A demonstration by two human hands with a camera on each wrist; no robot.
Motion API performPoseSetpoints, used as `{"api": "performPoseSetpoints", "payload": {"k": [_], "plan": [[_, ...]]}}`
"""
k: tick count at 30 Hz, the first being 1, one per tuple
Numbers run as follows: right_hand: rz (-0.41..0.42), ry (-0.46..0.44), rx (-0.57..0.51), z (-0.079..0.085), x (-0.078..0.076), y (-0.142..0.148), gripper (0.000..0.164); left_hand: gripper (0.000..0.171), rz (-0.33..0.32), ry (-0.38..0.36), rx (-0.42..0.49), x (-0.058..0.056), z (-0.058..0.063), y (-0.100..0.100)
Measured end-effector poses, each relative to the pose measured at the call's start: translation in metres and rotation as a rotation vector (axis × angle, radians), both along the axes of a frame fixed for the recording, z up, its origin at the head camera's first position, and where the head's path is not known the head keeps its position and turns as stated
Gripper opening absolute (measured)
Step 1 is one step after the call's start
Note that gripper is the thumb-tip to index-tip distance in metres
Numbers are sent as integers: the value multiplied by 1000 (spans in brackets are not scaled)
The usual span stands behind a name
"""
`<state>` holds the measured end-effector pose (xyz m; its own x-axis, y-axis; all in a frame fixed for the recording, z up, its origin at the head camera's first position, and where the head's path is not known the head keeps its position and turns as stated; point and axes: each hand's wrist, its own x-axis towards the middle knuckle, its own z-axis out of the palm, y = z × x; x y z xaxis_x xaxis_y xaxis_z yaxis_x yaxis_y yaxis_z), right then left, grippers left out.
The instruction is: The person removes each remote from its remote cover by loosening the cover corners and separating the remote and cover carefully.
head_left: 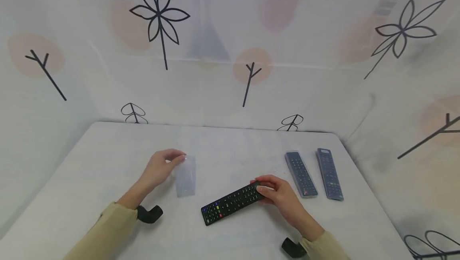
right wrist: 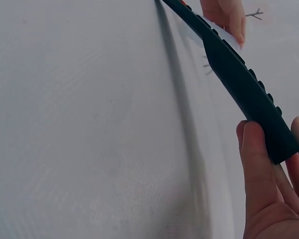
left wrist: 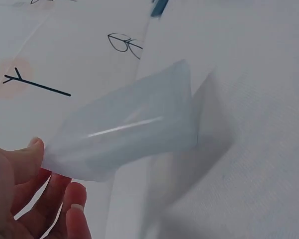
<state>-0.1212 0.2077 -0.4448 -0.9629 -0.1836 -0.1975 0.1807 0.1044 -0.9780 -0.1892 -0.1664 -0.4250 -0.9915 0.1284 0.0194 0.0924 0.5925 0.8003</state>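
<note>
My left hand (head_left: pixel 160 168) pinches one end of a clear plastic sleeve (head_left: pixel 185 177) between thumb and fingers. In the left wrist view the sleeve (left wrist: pixel 134 122) looks thin, see-through and slightly bowed, with its far end over the table and a shadow beneath. My right hand (head_left: pixel 279 196) grips one end of a black remote control (head_left: pixel 230 203), thumb on the button side and fingers underneath. The remote slants toward the lower left, buttons up. From the right wrist, the remote (right wrist: pixel 239 82) shows edge-on, tilted above the white surface.
Two more remotes in clear covers lie to the right: one (head_left: pixel 301 174) close to my right hand, the other (head_left: pixel 330 174) nearer the table's right edge. The white table (head_left: pixel 230 144) meets a patterned cloth backdrop (head_left: pixel 205 92) at its far edge.
</note>
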Motion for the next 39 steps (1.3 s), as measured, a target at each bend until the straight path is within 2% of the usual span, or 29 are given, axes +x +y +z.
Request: {"api": "performPoseSetpoints", "payload": {"k": [7, 12, 17, 23, 29, 39], "plan": [[23, 21, -16, -1, -7, -5, 47, 24, 1, 34, 10, -8, -10, 1], [48, 38, -35, -1, -10, -9, 53, 25, 13, 21, 7, -11, -14, 3], [51, 38, -22, -4, -13, -14, 55, 32, 49, -25, 18, -11, -14, 5], [-4, 48, 21, -3, -20, -23, 50, 32, 51, -32, 37, -11, -16, 5], [-95, 31, -9, -3, -29, -34, 35, 27, 57, -27, 17, -13, -20, 2], [-118, 35, 2, -7, -43, -52, 39, 24, 78, -52, -37, -14, -24, -3]]}}
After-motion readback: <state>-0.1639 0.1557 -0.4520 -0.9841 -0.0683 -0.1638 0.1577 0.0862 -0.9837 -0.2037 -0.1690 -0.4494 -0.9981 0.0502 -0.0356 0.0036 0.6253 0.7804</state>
